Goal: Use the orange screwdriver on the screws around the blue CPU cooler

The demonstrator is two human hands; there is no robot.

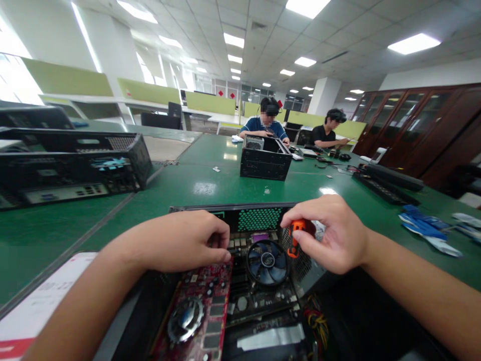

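An open computer case [259, 216] lies on the green table in front of me, showing its motherboard. A black and blue CPU fan [267, 262] sits in the middle. A red graphics card [195, 311] stands in the board at the lower left. My left hand [180, 239] is closed, its fingertips pinching at the card's top edge near the case's rear wall. My right hand [332, 233] is wrapped round the orange and black handle of a screwdriver [295, 236], held upright just right of the fan. The screwdriver's tip is hidden.
A second black computer [71, 165] lies at the left. Another open case [265, 158] stands farther back, with two people seated behind it. Black keyboards [383, 183] and blue gloves [424, 226] lie at the right. A white sheet [41, 301] lies at the near left.
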